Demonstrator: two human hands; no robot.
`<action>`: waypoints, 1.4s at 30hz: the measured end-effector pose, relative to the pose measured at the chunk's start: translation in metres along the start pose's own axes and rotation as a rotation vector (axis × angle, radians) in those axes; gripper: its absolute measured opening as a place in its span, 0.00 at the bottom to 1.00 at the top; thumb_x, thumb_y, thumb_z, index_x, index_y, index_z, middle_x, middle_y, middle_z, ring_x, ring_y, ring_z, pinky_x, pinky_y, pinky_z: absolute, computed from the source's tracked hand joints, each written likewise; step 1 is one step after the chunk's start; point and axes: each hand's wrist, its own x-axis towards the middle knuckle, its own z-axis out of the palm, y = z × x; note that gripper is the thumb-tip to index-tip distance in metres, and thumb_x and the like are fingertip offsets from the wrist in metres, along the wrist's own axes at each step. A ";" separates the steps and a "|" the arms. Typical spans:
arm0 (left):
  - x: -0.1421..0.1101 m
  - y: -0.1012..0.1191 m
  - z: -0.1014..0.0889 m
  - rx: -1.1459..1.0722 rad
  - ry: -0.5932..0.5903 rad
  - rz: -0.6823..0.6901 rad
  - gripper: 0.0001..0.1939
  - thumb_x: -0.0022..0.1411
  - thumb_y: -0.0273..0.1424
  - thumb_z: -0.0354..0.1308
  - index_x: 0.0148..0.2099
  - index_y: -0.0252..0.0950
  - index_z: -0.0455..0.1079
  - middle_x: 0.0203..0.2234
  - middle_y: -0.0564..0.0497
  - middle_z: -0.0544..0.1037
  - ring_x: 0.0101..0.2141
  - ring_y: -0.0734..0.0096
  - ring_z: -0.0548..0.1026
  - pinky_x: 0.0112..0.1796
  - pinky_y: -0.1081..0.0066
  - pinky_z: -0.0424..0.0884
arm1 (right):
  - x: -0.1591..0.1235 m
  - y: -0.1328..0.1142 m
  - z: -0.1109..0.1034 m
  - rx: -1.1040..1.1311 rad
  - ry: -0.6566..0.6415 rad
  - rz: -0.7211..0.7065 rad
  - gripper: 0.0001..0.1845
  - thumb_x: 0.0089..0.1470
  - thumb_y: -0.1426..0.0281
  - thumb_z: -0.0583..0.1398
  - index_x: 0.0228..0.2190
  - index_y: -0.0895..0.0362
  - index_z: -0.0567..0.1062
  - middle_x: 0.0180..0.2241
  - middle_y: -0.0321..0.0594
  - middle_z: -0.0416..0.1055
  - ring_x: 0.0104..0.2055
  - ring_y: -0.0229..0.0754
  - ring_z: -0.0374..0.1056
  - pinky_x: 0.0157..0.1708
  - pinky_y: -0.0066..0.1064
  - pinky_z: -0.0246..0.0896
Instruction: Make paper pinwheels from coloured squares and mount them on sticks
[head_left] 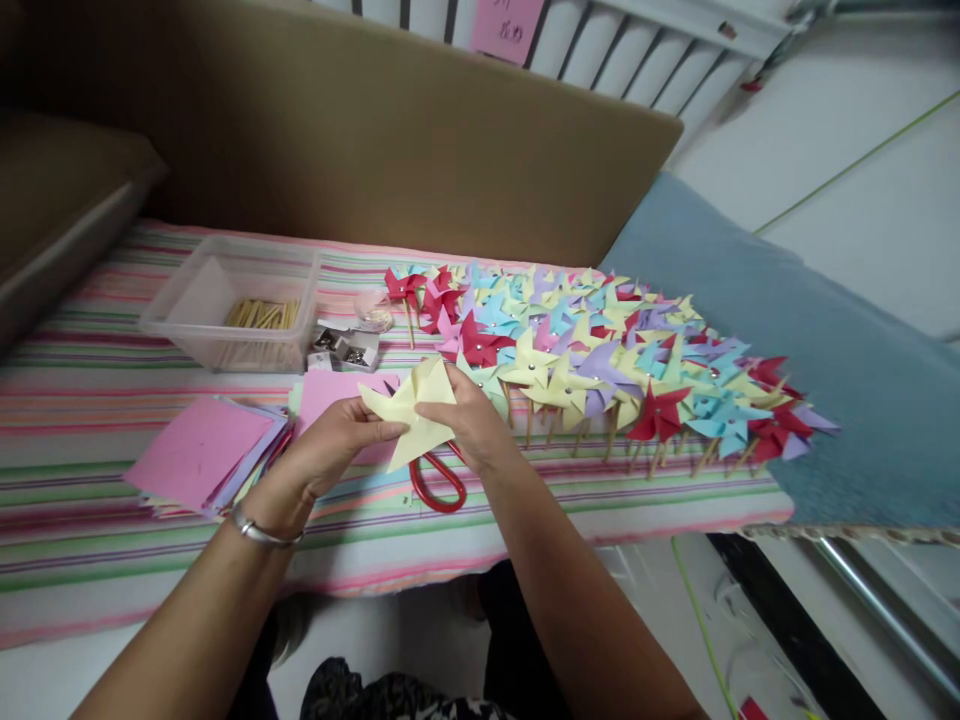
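A pale yellow paper pinwheel [424, 408], its blades partly folded, is held up between my two hands over the table. My left hand [341, 440] pinches its left side between thumb and fingers. On the right, my right hand [472, 420] grips the paper with the thumb on top. Beneath them lie red-handled scissors [439, 500], their blades mostly hidden by the paper and hands. A pink paper sheet [322, 392] lies behind my left hand. Left of that hand sits a stack of coloured square paper [202, 455], pink on top.
A clear plastic box [176, 310] holds thin wooden sticks [262, 315]. Beside it are a small box of metal fasteners [349, 347] and a small round clear container [373, 312]. Many finished pinwheels [532, 365] cover the right side. A cardboard panel [360, 140] stands behind the striped cloth [67, 440].
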 end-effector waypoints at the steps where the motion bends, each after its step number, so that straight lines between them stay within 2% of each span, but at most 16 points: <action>1: 0.000 0.000 0.000 -0.003 -0.006 -0.001 0.10 0.45 0.30 0.70 0.33 0.34 0.77 0.30 0.48 0.81 0.35 0.67 0.76 0.43 0.68 0.68 | 0.000 0.000 0.000 0.001 0.004 0.005 0.23 0.37 0.73 0.65 0.40 0.54 0.71 0.32 0.34 0.72 0.30 0.39 0.68 0.28 0.28 0.62; 7: 0.000 0.002 0.002 -0.059 0.022 -0.009 0.10 0.45 0.30 0.70 0.32 0.34 0.78 0.28 0.47 0.81 0.33 0.66 0.76 0.41 0.69 0.69 | 0.001 0.000 0.001 0.043 0.018 0.002 0.23 0.37 0.75 0.65 0.40 0.54 0.71 0.31 0.33 0.72 0.30 0.39 0.68 0.28 0.28 0.63; 12: 0.003 -0.003 0.012 -0.163 0.096 0.027 0.14 0.45 0.30 0.70 0.37 0.33 0.78 0.33 0.46 0.81 0.35 0.65 0.77 0.43 0.68 0.69 | 0.001 0.006 0.010 0.032 0.172 -0.053 0.23 0.37 0.74 0.65 0.40 0.55 0.72 0.33 0.35 0.73 0.33 0.41 0.69 0.31 0.29 0.64; 15: 0.004 -0.007 0.017 -0.234 0.151 0.050 0.14 0.46 0.30 0.69 0.38 0.33 0.77 0.32 0.47 0.81 0.35 0.65 0.77 0.43 0.69 0.69 | 0.001 0.013 0.016 0.048 0.220 -0.081 0.23 0.38 0.73 0.65 0.40 0.54 0.71 0.34 0.35 0.74 0.34 0.41 0.70 0.33 0.30 0.65; 24: 0.005 -0.006 0.014 -0.235 0.308 0.060 0.14 0.41 0.30 0.68 0.34 0.31 0.76 0.26 0.50 0.79 0.26 0.70 0.74 0.32 0.73 0.68 | 0.003 0.026 0.021 0.084 0.135 -0.076 0.21 0.43 0.70 0.63 0.41 0.54 0.68 0.36 0.38 0.75 0.35 0.42 0.72 0.37 0.34 0.67; 26: 0.005 -0.002 0.008 -0.222 0.370 0.073 0.13 0.39 0.29 0.68 0.32 0.31 0.75 0.25 0.50 0.78 0.25 0.71 0.72 0.30 0.73 0.66 | 0.002 0.026 0.020 0.002 0.124 -0.076 0.24 0.44 0.71 0.62 0.46 0.54 0.67 0.35 0.38 0.74 0.35 0.42 0.72 0.36 0.34 0.67; 28: 0.004 0.003 0.000 -0.213 0.431 0.076 0.13 0.38 0.28 0.68 0.30 0.31 0.74 0.23 0.51 0.77 0.25 0.71 0.71 0.29 0.73 0.66 | -0.001 0.024 0.019 -0.159 0.156 -0.146 0.25 0.48 0.71 0.60 0.50 0.54 0.65 0.33 0.38 0.73 0.34 0.41 0.71 0.36 0.34 0.67; 32: 0.002 0.010 -0.015 -0.204 0.481 0.085 0.11 0.36 0.27 0.68 0.26 0.33 0.72 0.21 0.53 0.73 0.24 0.73 0.69 0.28 0.73 0.65 | -0.014 0.017 0.020 -0.640 0.225 -0.555 0.15 0.55 0.71 0.56 0.46 0.52 0.71 0.40 0.42 0.72 0.44 0.43 0.68 0.48 0.39 0.63; 35: 0.000 0.012 -0.020 -0.214 0.453 0.119 0.10 0.37 0.27 0.68 0.25 0.34 0.70 0.21 0.55 0.72 0.23 0.74 0.68 0.27 0.74 0.64 | -0.019 0.016 0.022 -0.923 0.133 -0.753 0.12 0.57 0.71 0.56 0.42 0.50 0.75 0.47 0.43 0.70 0.52 0.46 0.63 0.53 0.44 0.58; 38: -0.003 0.016 -0.020 -0.204 0.436 0.110 0.10 0.36 0.27 0.68 0.24 0.34 0.70 0.20 0.55 0.72 0.23 0.74 0.68 0.27 0.74 0.63 | -0.017 0.019 0.023 -1.081 0.055 -0.789 0.11 0.57 0.72 0.56 0.39 0.50 0.77 0.53 0.43 0.67 0.58 0.49 0.57 0.56 0.48 0.55; 42: -0.007 0.020 -0.021 -0.200 0.452 0.082 0.11 0.36 0.28 0.69 0.25 0.32 0.72 0.21 0.53 0.73 0.23 0.73 0.69 0.27 0.74 0.64 | -0.014 0.024 0.024 -1.148 0.045 -0.790 0.11 0.58 0.73 0.55 0.37 0.52 0.78 0.53 0.45 0.67 0.60 0.49 0.55 0.56 0.48 0.55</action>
